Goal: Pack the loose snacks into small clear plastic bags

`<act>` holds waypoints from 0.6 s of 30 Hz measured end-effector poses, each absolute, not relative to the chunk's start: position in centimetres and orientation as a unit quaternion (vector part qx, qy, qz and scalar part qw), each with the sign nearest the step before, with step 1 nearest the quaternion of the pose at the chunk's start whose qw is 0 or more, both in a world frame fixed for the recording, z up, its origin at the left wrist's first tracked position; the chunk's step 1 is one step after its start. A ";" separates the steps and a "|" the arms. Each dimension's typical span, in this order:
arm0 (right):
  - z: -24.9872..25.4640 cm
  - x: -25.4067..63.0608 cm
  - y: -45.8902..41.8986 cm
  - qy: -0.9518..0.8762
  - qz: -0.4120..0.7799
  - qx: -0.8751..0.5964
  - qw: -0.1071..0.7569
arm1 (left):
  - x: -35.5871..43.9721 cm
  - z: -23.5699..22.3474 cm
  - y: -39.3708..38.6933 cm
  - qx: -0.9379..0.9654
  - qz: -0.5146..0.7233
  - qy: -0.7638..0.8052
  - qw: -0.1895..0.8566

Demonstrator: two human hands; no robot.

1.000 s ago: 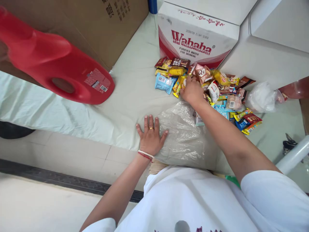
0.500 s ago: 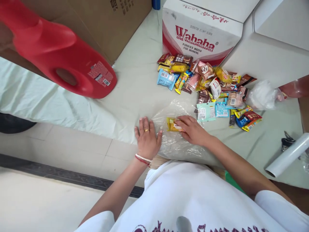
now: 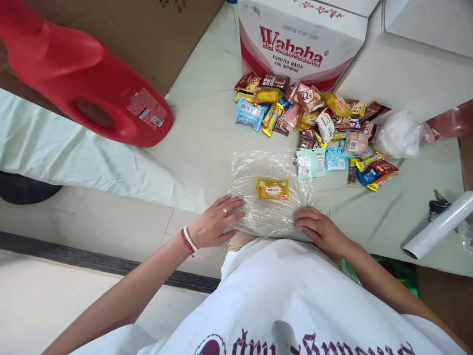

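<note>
A sheet of clear plastic film (image 3: 262,219) lies wrinkled on the table at my front. On its middle rests a small snack in a yellow wrapper (image 3: 272,189), label side up, with neither hand touching it. My left hand (image 3: 218,222), wearing a ring and a beaded bracelet, is open at the film's left edge with its fingers stretched over it. At the lower right edge of the film is my right hand (image 3: 321,229), its fingers slightly bent and lying on the film; its thumb is hard to make out.
Beyond the film lies a pile of wrapped snacks (image 3: 310,111) against a Wahaha carton (image 3: 295,49). A red jug (image 3: 148,116) and a brown cardboard box (image 3: 166,44) stand left. A white plastic bag (image 3: 401,135), keys (image 3: 439,204) and a white roll (image 3: 439,227) lie right.
My right hand has let go of the yellow-wrapped snack and moved right and down to the film's edge. My left hand has turned and slid lower along the left edge.
</note>
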State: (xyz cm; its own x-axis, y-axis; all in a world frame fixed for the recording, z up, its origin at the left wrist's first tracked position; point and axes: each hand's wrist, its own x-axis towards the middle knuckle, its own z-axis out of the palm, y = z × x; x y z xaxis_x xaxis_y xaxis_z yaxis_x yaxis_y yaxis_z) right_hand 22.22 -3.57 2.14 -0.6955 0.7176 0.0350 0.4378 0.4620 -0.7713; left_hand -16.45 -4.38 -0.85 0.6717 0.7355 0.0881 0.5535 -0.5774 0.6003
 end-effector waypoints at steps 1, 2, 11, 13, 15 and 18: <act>2.5 22.2 -3.2 -0.825 0.404 -0.353 0.176 | -16.3 -0.9 -4.8 0.870 0.166 0.379 0.269; 2.9 22.3 -2.8 -0.816 0.418 -0.363 0.168 | -16.1 -0.9 -5.1 0.864 0.169 0.392 0.266; 5.4 20.3 5.1 -0.723 0.467 -0.489 0.140 | -14.0 0.6 -2.3 0.658 0.284 0.578 0.389; 5.5 19.2 7.3 -0.729 0.419 -0.529 0.119 | -13.8 1.2 -1.5 0.642 0.282 0.591 0.399; 5.7 18.2 9.1 -0.735 0.367 -0.566 0.077 | -13.6 1.6 -0.8 0.669 0.260 0.580 0.385; 5.9 17.3 10.8 -0.760 0.292 -0.581 -0.014 | -13.1 1.6 -0.1 0.695 0.215 0.600 0.333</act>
State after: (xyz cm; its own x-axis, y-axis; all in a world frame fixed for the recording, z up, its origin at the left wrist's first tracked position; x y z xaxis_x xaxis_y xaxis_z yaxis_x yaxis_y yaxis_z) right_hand 17.29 10.83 5.88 -0.3248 0.8742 -0.3609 0.8908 0.1546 -0.4274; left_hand -13.10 -0.12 1.61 0.1865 0.9773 -0.1005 0.6909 -0.0577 0.7206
